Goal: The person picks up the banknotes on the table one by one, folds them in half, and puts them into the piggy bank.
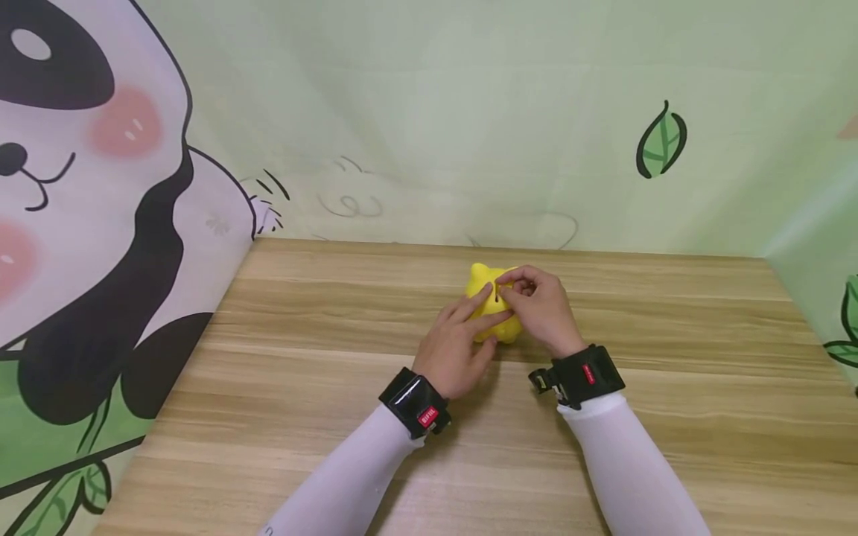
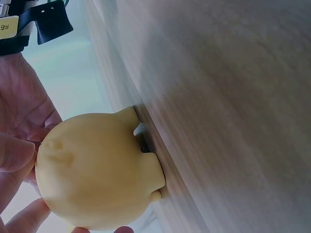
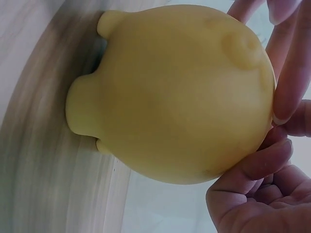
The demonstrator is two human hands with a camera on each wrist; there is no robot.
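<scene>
A yellow piggy bank (image 1: 478,277) with small ears and short feet stands on the wooden table, a dark slot (image 1: 497,297) on its top. My left hand (image 1: 450,348) rests on it from the near left, fingers spread and fairly straight on either side of the slot. From the right, my right hand (image 1: 548,313) brings thumb and index fingertips together right at the slot, its other fingers curled in. I cannot tell whether something small is between those fingertips. Both wrist views show the rounded body of the piggy bank (image 2: 97,170) close up, its feet on the tabletop.
The wooden table (image 1: 322,298) reaches back to a pale green backdrop (image 1: 436,112) with printed leaves. A large printed panda (image 1: 161,253) covers the left side. Each wrist wears a black strap, the right strap (image 1: 588,376) with a small device on its inner side.
</scene>
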